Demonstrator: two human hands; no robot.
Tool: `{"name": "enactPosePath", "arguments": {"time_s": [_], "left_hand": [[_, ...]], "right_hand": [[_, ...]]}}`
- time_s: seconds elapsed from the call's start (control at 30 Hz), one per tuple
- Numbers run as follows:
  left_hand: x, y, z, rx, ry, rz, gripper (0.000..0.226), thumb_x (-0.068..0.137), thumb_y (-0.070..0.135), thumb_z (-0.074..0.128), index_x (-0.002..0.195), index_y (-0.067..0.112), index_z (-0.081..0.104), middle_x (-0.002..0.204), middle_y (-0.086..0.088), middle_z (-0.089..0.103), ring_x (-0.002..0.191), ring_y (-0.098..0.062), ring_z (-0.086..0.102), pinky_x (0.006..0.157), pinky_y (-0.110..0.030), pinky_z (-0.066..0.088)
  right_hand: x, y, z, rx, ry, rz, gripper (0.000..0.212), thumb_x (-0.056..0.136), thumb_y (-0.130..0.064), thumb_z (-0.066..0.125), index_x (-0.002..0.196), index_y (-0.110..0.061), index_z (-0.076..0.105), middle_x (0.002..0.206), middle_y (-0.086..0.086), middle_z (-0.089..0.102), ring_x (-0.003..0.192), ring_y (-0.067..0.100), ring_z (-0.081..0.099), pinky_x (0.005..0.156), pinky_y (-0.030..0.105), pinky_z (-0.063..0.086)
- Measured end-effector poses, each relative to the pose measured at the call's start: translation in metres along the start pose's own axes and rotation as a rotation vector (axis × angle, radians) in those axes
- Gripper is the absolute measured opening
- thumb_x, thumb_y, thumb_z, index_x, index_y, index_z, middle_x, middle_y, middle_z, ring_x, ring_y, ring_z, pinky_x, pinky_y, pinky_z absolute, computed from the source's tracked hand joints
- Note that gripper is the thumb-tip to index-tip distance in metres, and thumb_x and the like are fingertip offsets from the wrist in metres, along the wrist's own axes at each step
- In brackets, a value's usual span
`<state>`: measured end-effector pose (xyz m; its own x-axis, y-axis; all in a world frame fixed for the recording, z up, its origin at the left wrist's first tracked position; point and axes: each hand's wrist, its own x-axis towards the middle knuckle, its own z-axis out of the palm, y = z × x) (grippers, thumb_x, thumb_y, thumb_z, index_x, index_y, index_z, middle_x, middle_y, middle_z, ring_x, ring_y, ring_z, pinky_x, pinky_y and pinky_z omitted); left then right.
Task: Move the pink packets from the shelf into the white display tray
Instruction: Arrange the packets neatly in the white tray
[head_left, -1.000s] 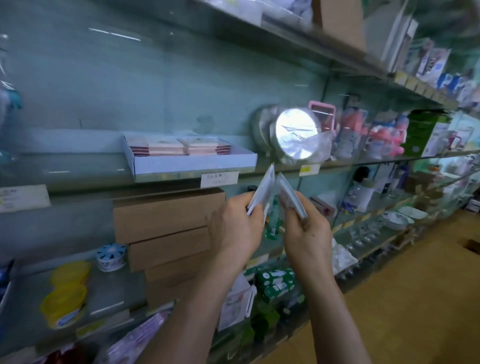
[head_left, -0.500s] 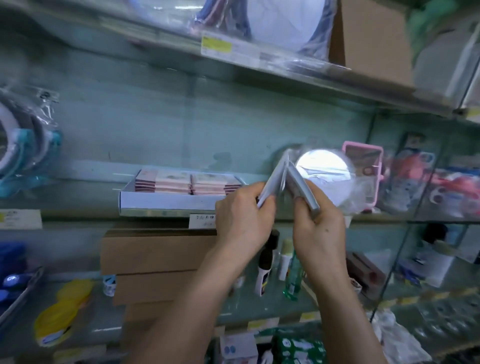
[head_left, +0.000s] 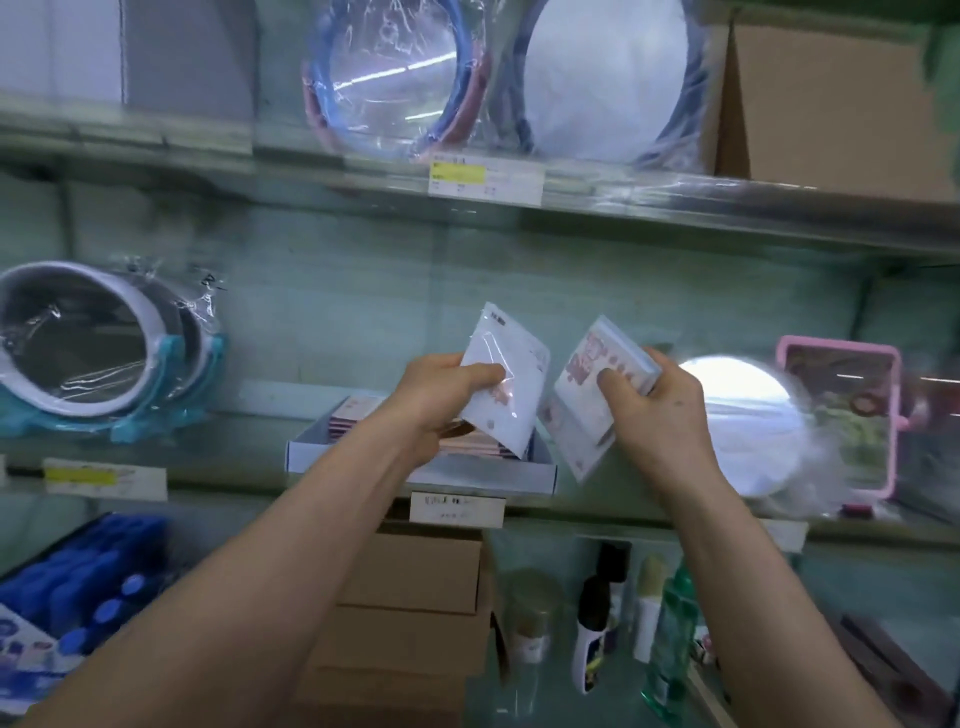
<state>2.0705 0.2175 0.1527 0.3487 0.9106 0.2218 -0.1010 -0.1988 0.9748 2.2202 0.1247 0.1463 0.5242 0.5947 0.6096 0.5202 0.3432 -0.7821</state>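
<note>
A: Head view, we have both hands up in front of the middle shelf (head_left: 675, 525). Left hand (head_left: 441, 395) pinches one packet (head_left: 506, 379), thumb on its clear wrapper, white back toward us, tilted.

B: And the right hand (head_left: 654, 410)?

A: Closed around a stack of pink packets (head_left: 589, 400), thumb on the printed pink face, fingers wrapped behind. We see the stack tilted, lower corner pointing down at the tray's right end.

B: Where's the white display tray (head_left: 488, 478)?

A: On that shelf, right under both hands. We count more pink packets lying flat inside (head_left: 353, 415), partly hidden by the left wrist. The single packet's lower corner hangs over the tray; we can't tell if it touches what's inside.

B: Surroundings?

A: Wrapped round mirror (head_left: 748, 426) and pink-framed mirror (head_left: 841, 415) to the right, brown cartons (head_left: 415, 613) and bottles (head_left: 670, 644) below.
</note>
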Motion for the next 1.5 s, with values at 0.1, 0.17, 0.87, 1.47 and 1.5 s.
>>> {"name": "enactPosePath", "arguments": {"time_s": [0.1, 0.17, 0.87, 1.47, 1.5], "left_hand": [[0.016, 0.004, -0.010, -0.037, 0.007, -0.094, 0.004, 0.086, 0.012, 0.064, 0.084, 0.015, 0.063, 0.081, -0.005, 0.066, 0.071, -0.018, 0.061, 0.065, -0.027, 0.049], [0.026, 0.004, -0.015, -0.093, 0.010, -0.150, 0.004, 0.086, 0.012, 0.065, 0.084, 0.014, 0.062, 0.084, -0.006, 0.067, 0.076, -0.020, 0.062, 0.078, -0.033, 0.051], [0.098, -0.019, -0.061, -0.308, -0.112, -0.338, 0.004, 0.088, 0.013, 0.062, 0.088, 0.014, 0.059, 0.085, -0.006, 0.067, 0.080, -0.022, 0.063, 0.078, -0.038, 0.050], [0.102, -0.016, -0.101, -0.314, -0.060, -0.333, 0.004, 0.090, 0.010, 0.059, 0.086, 0.013, 0.058, 0.082, -0.006, 0.066, 0.075, -0.020, 0.062, 0.080, -0.036, 0.050], [0.101, -0.015, -0.105, -0.313, -0.049, -0.331, 0.005, 0.089, 0.011, 0.060, 0.086, 0.013, 0.058, 0.082, -0.005, 0.066, 0.076, -0.019, 0.062, 0.081, -0.034, 0.049]], "right_hand": [[0.016, 0.008, 0.009, 0.071, -0.044, 0.099, 0.018, 0.094, -0.007, 0.053, 0.082, -0.020, 0.056, 0.078, -0.005, 0.062, 0.066, 0.005, 0.059, 0.056, 0.018, 0.051], [0.026, 0.014, 0.017, 0.130, -0.053, 0.165, 0.017, 0.092, -0.007, 0.056, 0.082, -0.020, 0.057, 0.088, 0.003, 0.066, 0.077, 0.017, 0.064, 0.073, 0.033, 0.055], [0.082, 0.044, 0.079, 0.156, -0.115, 0.291, 0.013, 0.089, -0.011, 0.065, 0.101, -0.009, 0.061, 0.083, -0.001, 0.066, 0.069, 0.011, 0.064, 0.054, 0.022, 0.052], [0.070, 0.032, 0.120, 0.219, -0.310, 0.486, 0.020, 0.088, 0.000, 0.059, 0.105, -0.010, 0.054, 0.072, 0.006, 0.056, 0.053, 0.014, 0.055, 0.038, 0.019, 0.050], [0.066, 0.031, 0.123, 0.229, -0.340, 0.499, 0.018, 0.089, 0.002, 0.057, 0.103, -0.009, 0.054, 0.074, 0.006, 0.056, 0.055, 0.016, 0.056, 0.039, 0.020, 0.052]]}}
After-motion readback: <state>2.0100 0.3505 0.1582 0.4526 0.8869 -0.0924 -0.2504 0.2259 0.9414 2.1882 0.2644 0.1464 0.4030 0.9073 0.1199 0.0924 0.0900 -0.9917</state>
